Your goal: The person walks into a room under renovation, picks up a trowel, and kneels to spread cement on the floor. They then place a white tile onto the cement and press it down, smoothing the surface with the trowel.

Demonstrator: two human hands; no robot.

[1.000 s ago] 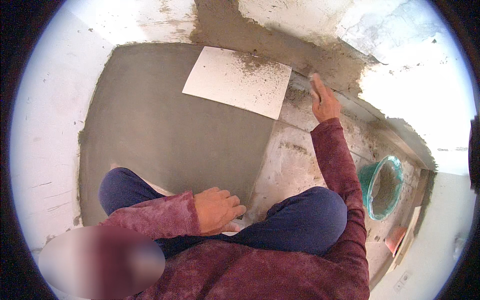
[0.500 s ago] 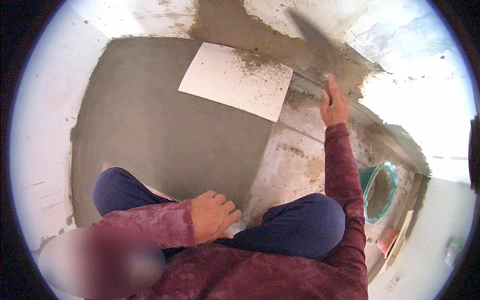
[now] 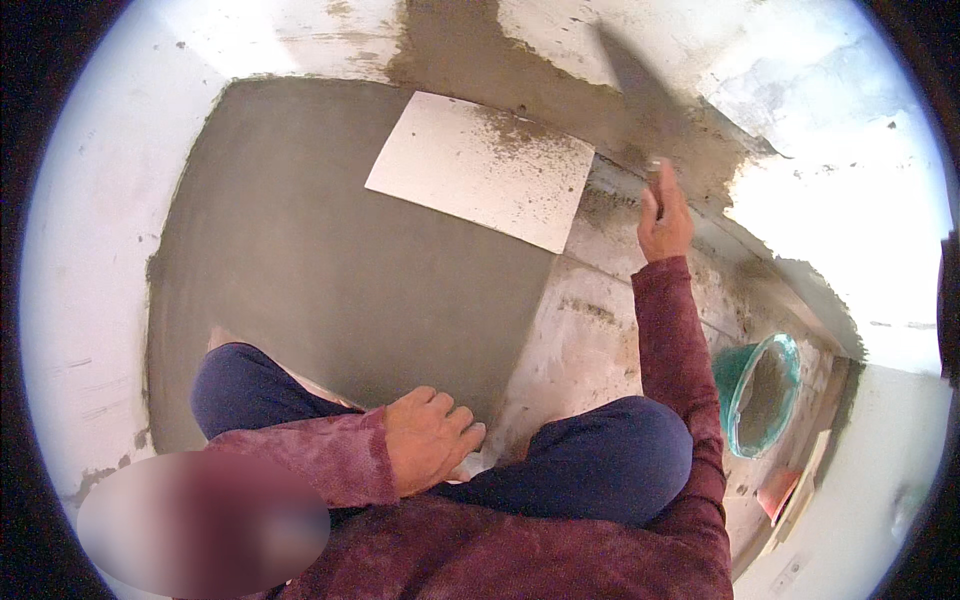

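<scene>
My left hand (image 3: 428,440) rests low in front of my body, between my knees, back of the hand up and fingers curled. A small whitish thing (image 3: 470,467) shows under its fingers; I cannot make out what it is. My right hand (image 3: 665,222) reaches forward near the foot of the wall, fingers stretched out and thumb apart, with nothing plainly held. Left of that hand a white rectangular board (image 3: 480,185), speckled with grey crumbs along its far edge, lies on smooth grey mortar (image 3: 330,240). Bare, stained floor (image 3: 590,330) lies right of the mortar.
A green bucket (image 3: 735,400) with grey residue leans at right, beyond my right forearm. Behind it are an orange-red container (image 3: 775,492) and a wooden strip (image 3: 800,495). A mortar-smeared wall (image 3: 560,80) rises ahead, carrying a dark shadow. White wall (image 3: 95,260) stands at left.
The whole view has shifted slightly. My right hand has drawn back a little toward me, and its shadow on the wall has moved too. My left hand stays in place.
</scene>
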